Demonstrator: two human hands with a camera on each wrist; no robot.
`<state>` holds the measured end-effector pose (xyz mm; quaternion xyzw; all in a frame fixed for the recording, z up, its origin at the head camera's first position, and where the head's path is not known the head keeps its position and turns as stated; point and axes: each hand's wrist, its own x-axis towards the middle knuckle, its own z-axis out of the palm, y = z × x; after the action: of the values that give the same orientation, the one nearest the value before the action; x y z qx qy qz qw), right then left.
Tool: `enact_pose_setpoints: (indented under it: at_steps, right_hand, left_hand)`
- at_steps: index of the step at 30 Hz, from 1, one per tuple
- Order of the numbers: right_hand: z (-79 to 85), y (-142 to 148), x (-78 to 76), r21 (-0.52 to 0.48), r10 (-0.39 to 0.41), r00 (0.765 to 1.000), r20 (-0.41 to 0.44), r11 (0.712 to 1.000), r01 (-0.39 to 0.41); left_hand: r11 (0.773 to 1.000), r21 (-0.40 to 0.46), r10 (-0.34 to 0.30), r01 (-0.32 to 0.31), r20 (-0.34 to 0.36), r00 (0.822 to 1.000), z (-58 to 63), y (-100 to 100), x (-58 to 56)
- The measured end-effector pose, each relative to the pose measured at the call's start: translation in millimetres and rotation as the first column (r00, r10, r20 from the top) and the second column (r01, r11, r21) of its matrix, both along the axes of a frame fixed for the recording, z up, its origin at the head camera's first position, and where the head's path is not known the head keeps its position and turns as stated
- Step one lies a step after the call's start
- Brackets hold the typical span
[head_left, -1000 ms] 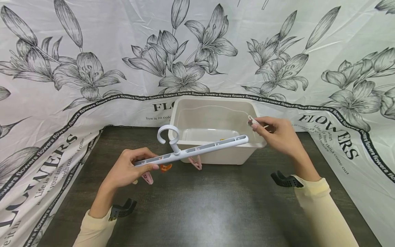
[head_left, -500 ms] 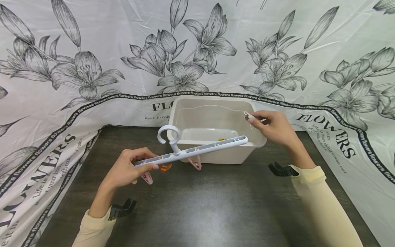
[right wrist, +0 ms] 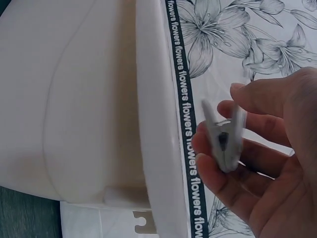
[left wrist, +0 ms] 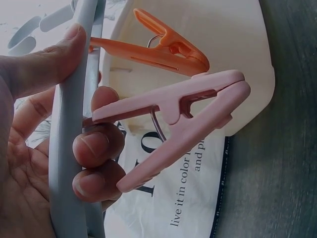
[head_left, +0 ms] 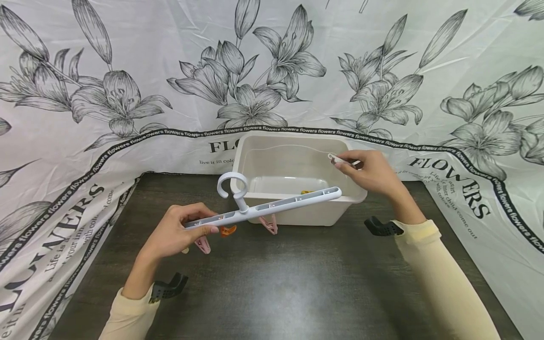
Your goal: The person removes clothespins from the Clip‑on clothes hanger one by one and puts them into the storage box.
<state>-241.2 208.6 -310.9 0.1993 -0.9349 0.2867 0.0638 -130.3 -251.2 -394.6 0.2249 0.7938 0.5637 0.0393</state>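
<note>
My left hand [head_left: 176, 231] grips one end of a light grey-blue clip hanger [head_left: 293, 200], its open hook standing up. Below the bar hang an orange clothespin [left wrist: 163, 55], a pink clothespin [left wrist: 178, 144] beside my left fingers, and another pink clothespin [head_left: 269, 225] farther along. My right hand [head_left: 371, 172] pinches a small whitish clothespin [right wrist: 229, 156] between thumb and fingers, apart from the hanger. It is above the right side of a cream plastic bin [head_left: 306, 215]. In the right wrist view this clothespin is slightly blurred.
Inside the bin lies a small yellow-orange item [head_left: 306, 192], mostly hidden by its front rim. The bin stands at the back of a dark wooden table [head_left: 238, 283]. Behind it hangs a white floral cloth [head_left: 323, 108], which also borders both sides.
My right hand has moved left with the whitish clothespin, farther in over the bin. The left hand and the hanger have stayed almost in place.
</note>
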Motion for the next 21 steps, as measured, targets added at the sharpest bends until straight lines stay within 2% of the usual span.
enact_pose_setpoints:
  at_steps: [12,21]
  right_hand:
    - [-4.1,3,2.6,-0.019,0.043,0.996,0.076,0.999,-0.042]
    - [-14.1,9,8.9,-0.034,0.102,0.994,0.045,0.994,-0.100]
  left_hand:
    - [1.000,-0.004,-0.002,0.002,-0.007,1.000,-0.4,1,-0.5]
    - [1.000,0.000,0.002,-0.002,0.002,1.000,-1.8,0,-0.7]
